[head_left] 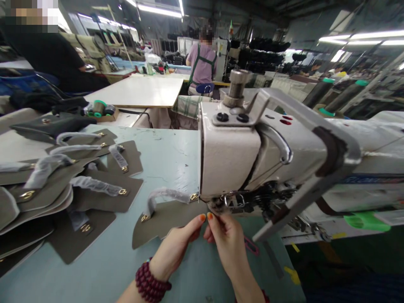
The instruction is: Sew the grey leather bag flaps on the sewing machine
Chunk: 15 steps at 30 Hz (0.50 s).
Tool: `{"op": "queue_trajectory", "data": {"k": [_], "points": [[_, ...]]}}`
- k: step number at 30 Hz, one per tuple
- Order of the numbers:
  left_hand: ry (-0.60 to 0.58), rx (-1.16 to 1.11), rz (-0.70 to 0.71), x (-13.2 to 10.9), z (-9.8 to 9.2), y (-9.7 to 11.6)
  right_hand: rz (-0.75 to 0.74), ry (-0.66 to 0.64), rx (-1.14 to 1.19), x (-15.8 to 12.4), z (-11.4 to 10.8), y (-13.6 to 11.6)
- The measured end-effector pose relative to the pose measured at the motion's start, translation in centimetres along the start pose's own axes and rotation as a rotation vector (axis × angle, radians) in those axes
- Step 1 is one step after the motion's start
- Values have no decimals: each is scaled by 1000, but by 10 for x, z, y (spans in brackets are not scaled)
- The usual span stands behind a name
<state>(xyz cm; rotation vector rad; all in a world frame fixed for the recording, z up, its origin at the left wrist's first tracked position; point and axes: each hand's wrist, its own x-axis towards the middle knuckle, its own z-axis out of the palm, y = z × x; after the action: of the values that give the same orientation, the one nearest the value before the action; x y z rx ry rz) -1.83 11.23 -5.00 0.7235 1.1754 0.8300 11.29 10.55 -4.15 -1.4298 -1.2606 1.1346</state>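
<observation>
A grey-brown leather panel with a wrapped handle and gold rings lies on the pale green table, its right edge under the head of a white sewing machine. My left hand, with a dark red bead bracelet, pinches the panel's near edge beside the needle area. My right hand pinches closed right next to it, just below the presser foot; what its fingers hold is hidden.
A heap of similar panels with wrapped handles covers the table's left side. Thread spools sit in a box behind. A seated person in black is at far left, and another person in a green apron stands at a far table.
</observation>
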Motion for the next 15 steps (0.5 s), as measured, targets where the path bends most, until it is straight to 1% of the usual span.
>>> {"op": "queue_trajectory", "data": {"k": [2, 5, 8, 10, 13, 15], "points": [[4, 77, -16, 1, -5, 0, 44, -28, 88, -2, -1, -1], [-11, 177, -4, 3, -9, 1, 92, -37, 182, -5, -3, -2], [-40, 211, 29, 3, -9, 2, 80, -38, 188, -5, -4, -3], [-36, 196, 36, 3, -8, 1, 61, -37, 173, -4, -4, -4], [-30, 175, 8, 4, -8, -1, 61, -39, 176, -3, -3, -7], [-11, 205, -5, 5, -7, -2, 65, -39, 179, -3, -3, -8]]}}
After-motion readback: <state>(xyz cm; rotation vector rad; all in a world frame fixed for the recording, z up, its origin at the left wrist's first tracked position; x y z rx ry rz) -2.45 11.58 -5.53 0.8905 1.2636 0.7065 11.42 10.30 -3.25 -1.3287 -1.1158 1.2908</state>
